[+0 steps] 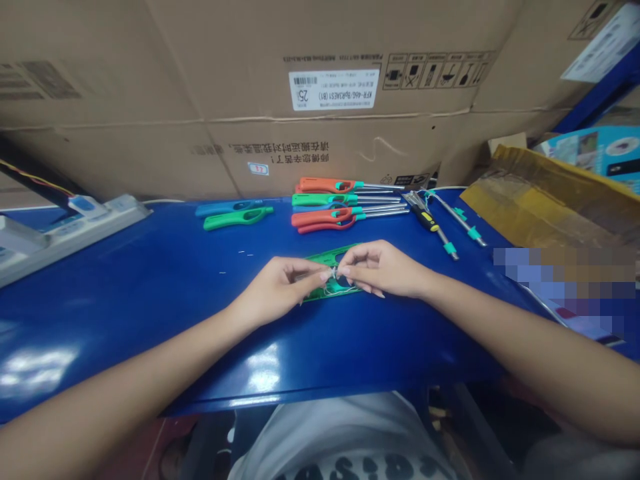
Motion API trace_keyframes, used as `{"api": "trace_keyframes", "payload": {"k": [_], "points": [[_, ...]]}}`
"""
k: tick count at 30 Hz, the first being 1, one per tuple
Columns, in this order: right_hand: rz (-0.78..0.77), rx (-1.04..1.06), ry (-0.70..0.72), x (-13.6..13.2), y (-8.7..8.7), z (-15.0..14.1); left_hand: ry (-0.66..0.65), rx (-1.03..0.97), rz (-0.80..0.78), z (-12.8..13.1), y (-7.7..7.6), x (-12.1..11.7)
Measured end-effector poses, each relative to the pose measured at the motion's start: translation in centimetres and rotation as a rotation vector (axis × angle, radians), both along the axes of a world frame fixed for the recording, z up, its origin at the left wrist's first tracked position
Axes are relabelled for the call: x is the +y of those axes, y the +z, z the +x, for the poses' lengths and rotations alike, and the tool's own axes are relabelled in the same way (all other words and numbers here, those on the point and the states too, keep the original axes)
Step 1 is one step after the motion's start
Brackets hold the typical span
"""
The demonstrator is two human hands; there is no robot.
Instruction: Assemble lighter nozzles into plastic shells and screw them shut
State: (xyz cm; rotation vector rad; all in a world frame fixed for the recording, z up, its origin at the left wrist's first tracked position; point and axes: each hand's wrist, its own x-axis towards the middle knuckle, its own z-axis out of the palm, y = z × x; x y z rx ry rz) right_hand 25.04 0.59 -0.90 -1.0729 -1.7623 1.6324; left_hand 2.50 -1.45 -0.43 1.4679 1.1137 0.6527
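Over the middle of the blue table my left hand (277, 288) and my right hand (384, 269) meet fingertip to fingertip. Both are closed in a pinch on thin whitish wires (334, 272); their exact ends are too small to make out. Under the fingers lie the open green lighter shell halves (323, 257), partly covered by both hands. More of the loose pale wire (346, 291) curls over the lower edge of the shell.
Behind the hands lie several gas lighters (325, 217) with metal tubes. Loose blue and green lighter handles (235, 219) are left of them. To the right are a yellow-black cutter (425, 219) and metal tubes (457, 217). A power strip (75, 233) and a taped carton (555, 200) flank the table.
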Motion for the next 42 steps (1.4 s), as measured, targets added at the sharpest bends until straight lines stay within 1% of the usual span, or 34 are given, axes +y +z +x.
{"api": "trace_keyframes", "payload": {"k": [4,8,14,20,27,31,36,42], "points": [[0.006,-0.011,-0.010,-0.2,0.0,-0.1,-0.028,-0.025,0.050,0.1,-0.3,-0.2],[0.030,-0.010,-0.004,-0.2,0.0,0.0,-0.011,-0.040,0.076,0.3,-0.2,-0.4],[0.050,0.011,0.001,-0.2,-0.2,0.0,-0.001,-0.022,0.089,0.2,-0.2,-0.5],[0.063,0.005,-0.004,-0.2,-0.1,-0.1,-0.006,-0.012,0.103,0.2,-0.7,-0.4],[0.061,0.006,-0.017,-0.3,-0.2,-0.2,-0.028,-0.051,0.098,0.1,-1.2,-0.3],[0.051,0.000,-0.011,-0.3,-0.1,-0.2,-0.018,-0.045,0.097,0.3,-0.7,-0.4],[0.011,-0.003,0.004,-0.1,-0.1,-0.2,0.001,0.035,0.062,0.4,0.1,-0.5],[0.041,0.037,0.000,0.1,-0.5,-0.1,0.019,0.063,0.027,0.3,0.2,-0.4]]}}
